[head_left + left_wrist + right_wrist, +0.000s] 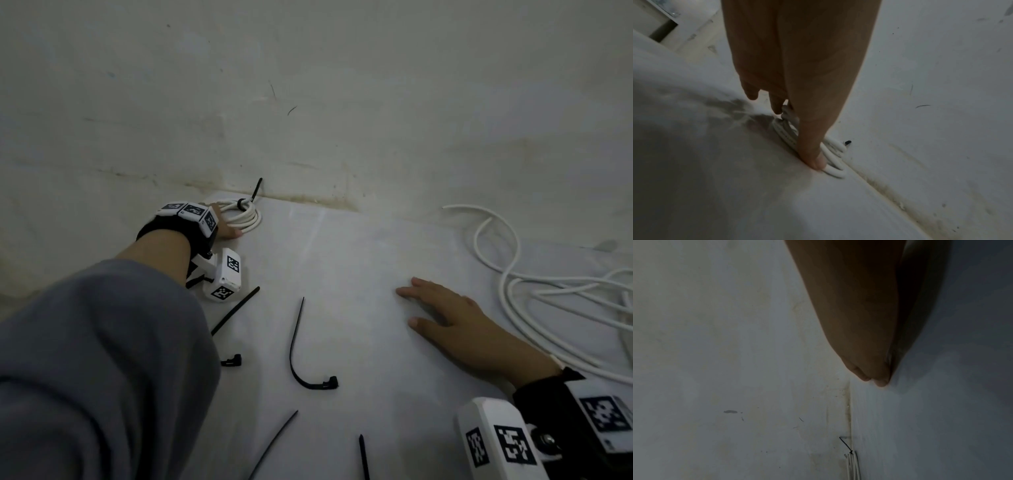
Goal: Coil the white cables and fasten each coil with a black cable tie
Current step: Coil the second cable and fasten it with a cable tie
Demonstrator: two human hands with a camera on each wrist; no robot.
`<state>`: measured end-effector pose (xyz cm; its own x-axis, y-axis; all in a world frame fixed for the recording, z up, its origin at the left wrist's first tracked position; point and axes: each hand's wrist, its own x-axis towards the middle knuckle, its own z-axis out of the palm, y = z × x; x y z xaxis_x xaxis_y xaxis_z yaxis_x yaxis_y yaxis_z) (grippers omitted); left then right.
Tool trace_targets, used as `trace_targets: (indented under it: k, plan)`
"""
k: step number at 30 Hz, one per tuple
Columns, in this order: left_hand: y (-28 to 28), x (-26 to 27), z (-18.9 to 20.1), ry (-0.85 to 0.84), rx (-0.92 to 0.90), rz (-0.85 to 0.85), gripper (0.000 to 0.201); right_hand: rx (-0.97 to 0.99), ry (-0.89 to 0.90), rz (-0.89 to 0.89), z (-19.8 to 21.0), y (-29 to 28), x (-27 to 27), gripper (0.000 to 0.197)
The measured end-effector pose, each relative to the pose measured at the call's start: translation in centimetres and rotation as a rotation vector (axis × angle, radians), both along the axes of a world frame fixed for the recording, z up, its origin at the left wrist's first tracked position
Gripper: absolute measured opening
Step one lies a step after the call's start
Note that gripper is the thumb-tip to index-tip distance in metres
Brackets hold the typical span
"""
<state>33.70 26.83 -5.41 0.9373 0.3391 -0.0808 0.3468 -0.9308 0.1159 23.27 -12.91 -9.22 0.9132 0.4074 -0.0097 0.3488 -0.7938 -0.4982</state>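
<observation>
A coiled white cable [245, 216] lies by the foot of the wall, bound by a black cable tie [254, 192] whose tail sticks up. My left hand [227, 228] reaches to it with straight fingers. In the left wrist view the left hand [796, 137] has its thumb tip against the coil [835, 151], and the tie's tip [847, 142] shows behind. My right hand [421, 305] lies flat and empty on the white surface, its fingertips [873, 379] pressed down. The right wrist view shows the coil [854, 467] and its tie [845, 444] far off.
A loose white cable [513, 291] sprawls in loops at the right. Several loose black cable ties lie near me, among them a curved one [296, 342], one by my left wrist [236, 310] and two at the front edge [274, 445]. The stained wall [308, 102] bounds the far side.
</observation>
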Motion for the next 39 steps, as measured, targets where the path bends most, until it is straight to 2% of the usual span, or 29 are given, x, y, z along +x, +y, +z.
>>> trace_targets:
  k: [2, 4, 5, 7, 9, 12, 15, 18, 22, 24, 28, 33, 39]
  plan:
    - [1.4, 1.2, -0.7, -0.005, -0.059, -0.021, 0.053, -0.013, 0.004, -0.002, 0.1, 0.0, -0.1, 0.039]
    - [3.9, 4.1, -2.1, -0.039, -0.076, -0.006, 0.09, -0.018, 0.008, -0.005, 0.1, 0.1, -0.1, 0.039]
    - [5.6, 5.5, -3.0, -0.04, -0.082, 0.006, 0.099, -0.02, 0.013, -0.005, 0.2, 0.2, -0.2, 0.039]
    - [6.0, 6.0, -2.5, -0.009, -0.116, 0.001, 0.093, -0.022, 0.017, -0.006, 0.2, 0.3, -0.2, 0.04]
    - [2.3, 1.5, 1.3, -0.018, -0.106, -0.024, 0.091, -0.036, 0.018, -0.012, 0.2, 0.2, -0.2, 0.041]
    - [0.1, -0.8, 4.1, -0.176, -0.141, -0.041, 0.051, -0.023, 0.024, -0.018, -0.1, 0.5, 0.1, 0.041]
    - [-2.8, -2.8, 6.2, -0.376, -0.245, -0.232, 0.026, 0.08, 0.018, -0.028, 0.3, 0.9, -0.1, 0.035]
    - [-8.0, -5.2, 7.8, -0.41, -0.248, -0.47, 0.016, 0.119, -0.061, -0.127, 2.6, -0.1, -1.1, 0.028]
    - [-14.2, -8.8, 9.4, -0.346, -0.209, -0.729, 0.013, 0.007, -0.146, -0.293, 5.3, -4.2, -2.5, 0.02]
    - [-16.8, -10.2, 9.9, -0.327, -0.225, -0.79, 0.015, -0.131, -0.086, -0.345, 5.6, -6.3, -3.2, 0.022]
    - [-21.9, -12.0, 9.4, -0.291, -0.261, -0.891, 0.016, -0.392, -0.007, -0.322, 5.0, -8.0, -4.2, 0.03]
    - [-26.8, -13.8, 7.9, -0.249, -0.305, -0.972, 0.016, -0.387, -0.033, -0.301, 4.8, -8.0, -5.3, 0.026]
    - [-30.0, -15.3, 6.3, -0.223, -0.323, -1.0, 0.02, -0.316, -0.01, -0.265, 5.1, -8.3, -6.5, 0.021]
